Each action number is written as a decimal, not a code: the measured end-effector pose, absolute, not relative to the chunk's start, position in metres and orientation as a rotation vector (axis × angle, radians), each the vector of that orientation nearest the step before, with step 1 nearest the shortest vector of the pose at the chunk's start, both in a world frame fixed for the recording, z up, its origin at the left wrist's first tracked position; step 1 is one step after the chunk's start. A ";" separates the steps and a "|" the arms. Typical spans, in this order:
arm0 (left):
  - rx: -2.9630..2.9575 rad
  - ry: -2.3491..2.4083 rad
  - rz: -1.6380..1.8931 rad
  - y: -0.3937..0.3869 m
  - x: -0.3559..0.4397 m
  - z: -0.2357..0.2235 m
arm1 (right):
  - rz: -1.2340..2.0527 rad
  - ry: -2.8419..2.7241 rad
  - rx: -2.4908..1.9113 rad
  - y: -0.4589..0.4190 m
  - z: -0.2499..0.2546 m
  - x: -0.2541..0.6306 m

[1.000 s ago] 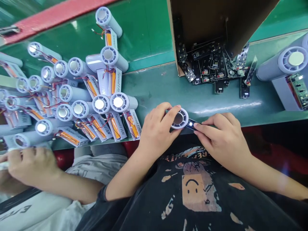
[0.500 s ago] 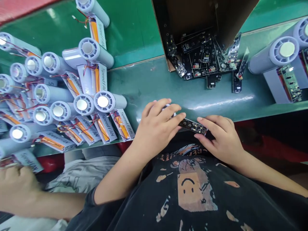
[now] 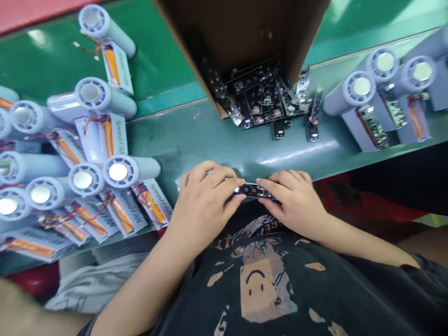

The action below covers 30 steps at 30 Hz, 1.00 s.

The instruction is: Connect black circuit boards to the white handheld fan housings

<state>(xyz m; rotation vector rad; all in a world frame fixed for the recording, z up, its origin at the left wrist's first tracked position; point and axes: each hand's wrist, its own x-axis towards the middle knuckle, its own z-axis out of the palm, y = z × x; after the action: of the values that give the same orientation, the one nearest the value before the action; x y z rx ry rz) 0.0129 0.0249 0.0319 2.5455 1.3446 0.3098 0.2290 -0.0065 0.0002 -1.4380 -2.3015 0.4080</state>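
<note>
A narrow black circuit board (image 3: 254, 190) spans the gap between my two hands at the front edge of the bench. Its left end is pinched by the thumb and forefinger of my left hand (image 3: 206, 205), whose other fingers curl over a pale part that is mostly hidden. My right hand (image 3: 296, 196) grips the right end of the board between thumb and fingers. Small light components and a bright spot show on the board's upper face.
Beyond my hands, a cardboard box (image 3: 185, 51) lies open with a heap of circuit boards (image 3: 266, 100) spilling out. Several pale purple fans (image 3: 119, 171) with orange batteries stand at left, others (image 3: 360, 88) at right. A co-worker's blurred arm (image 3: 31, 308) is at lower left.
The view has shifted right. My right hand has come closer to my left, and the circuit board now lies more nearly level between them.
</note>
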 end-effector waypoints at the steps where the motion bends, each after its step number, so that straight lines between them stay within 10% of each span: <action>1: 2.541 1.356 0.396 0.024 0.014 0.030 | 0.391 -2.303 -1.419 -0.004 -0.001 0.229; 8: 2.378 1.300 1.185 0.017 -0.007 0.019 | 0.130 -2.134 -1.464 -0.018 -0.023 0.298; 14: 2.238 1.296 1.235 0.017 -0.015 0.014 | -0.355 -1.752 -1.800 -0.031 -0.043 0.368; 30: 2.466 1.391 1.016 0.010 -0.013 0.029 | -0.264 -1.710 -2.222 0.044 -0.012 0.346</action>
<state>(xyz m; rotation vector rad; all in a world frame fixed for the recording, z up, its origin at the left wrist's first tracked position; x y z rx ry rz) -0.0133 0.0100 0.0292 2.4659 1.3914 1.0161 0.3465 0.0439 -0.0122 -2.2221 -1.7100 -0.2637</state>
